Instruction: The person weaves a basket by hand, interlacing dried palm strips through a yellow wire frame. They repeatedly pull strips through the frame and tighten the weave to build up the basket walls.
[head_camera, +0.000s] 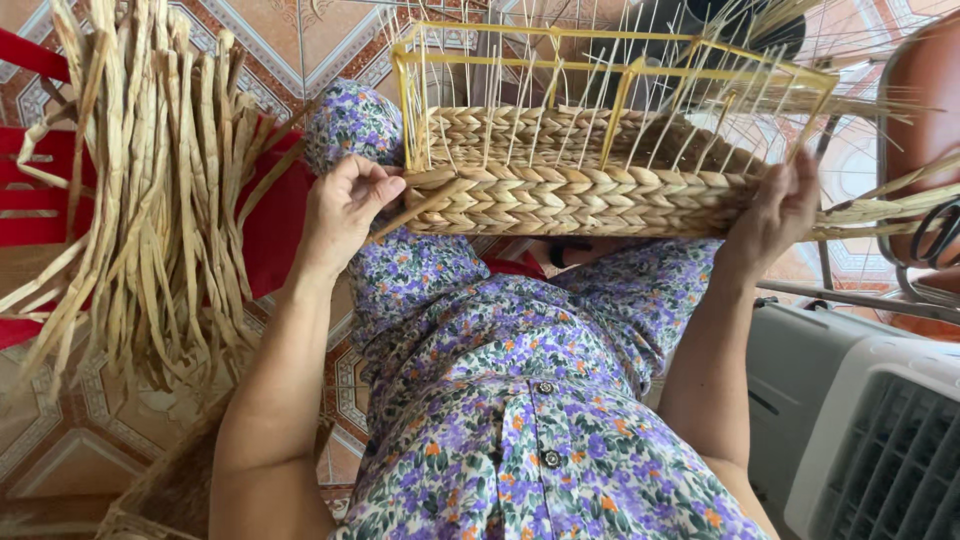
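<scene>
Head view looks down at a lap in a flowery purple dress (520, 400). Far on the left, a big bunch of dry straw strips (150, 180) hangs over a red chair (30, 190). Just beside the bunch is the left hand (342, 205). Its grip is pressed together, pinching one flat straw strip (420, 205) that runs to the corner of the basket. In the middle, the half-woven basket (580, 195) rests on the knees. It has thick braided rows at the bottom and a yellow wire frame (610, 60) on top, with thin sticks poking up. The right hand (775, 215) touches the basket's right end, fingers spread against the braid. Past it, loose straw ends (890, 205) stick out sideways. Black scissors (940, 235) lie on a brown seat at the far right. A white fan box (880, 440) sits in the bottom corner. Patterned floor tiles (60, 440) show below.
</scene>
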